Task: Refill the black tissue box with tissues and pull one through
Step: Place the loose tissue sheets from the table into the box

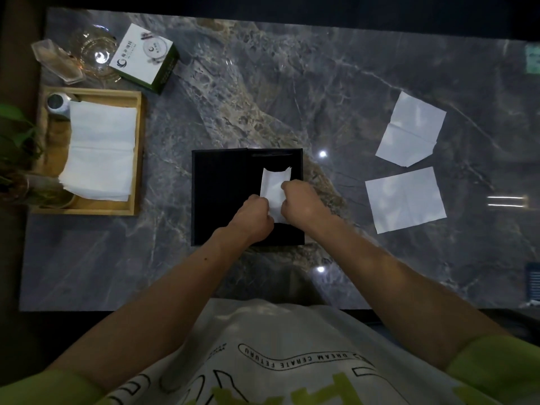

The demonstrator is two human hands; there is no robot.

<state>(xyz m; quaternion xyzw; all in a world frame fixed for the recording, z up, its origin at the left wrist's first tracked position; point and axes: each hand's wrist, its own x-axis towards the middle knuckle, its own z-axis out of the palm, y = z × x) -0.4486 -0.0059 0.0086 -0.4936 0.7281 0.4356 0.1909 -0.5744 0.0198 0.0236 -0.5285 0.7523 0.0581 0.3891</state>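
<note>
both hands are curled over the black tissue box (222, 197), each pinching 1 white tissue (274, 182) between them: the left hand (254, 213) grips its left edge, the right hand (301, 201) its right edge, knuckles nearly touching. the tissue's long axis runs straight away from the hands, toward the far edge of the box, with its free end beyond the fingertips. whether its near end passes through an opening i cannot tell; the hands cover that part. so the pull likely has to follow that axis, both hands sharing it evenly. the stack of tissues (99, 150) sits in a wooden tray (139, 153) well off to the left of the left hand, the nearer one for more refilling. 2 loose sheets (409, 130) lie on the surface to the right of the right hand.
</note>
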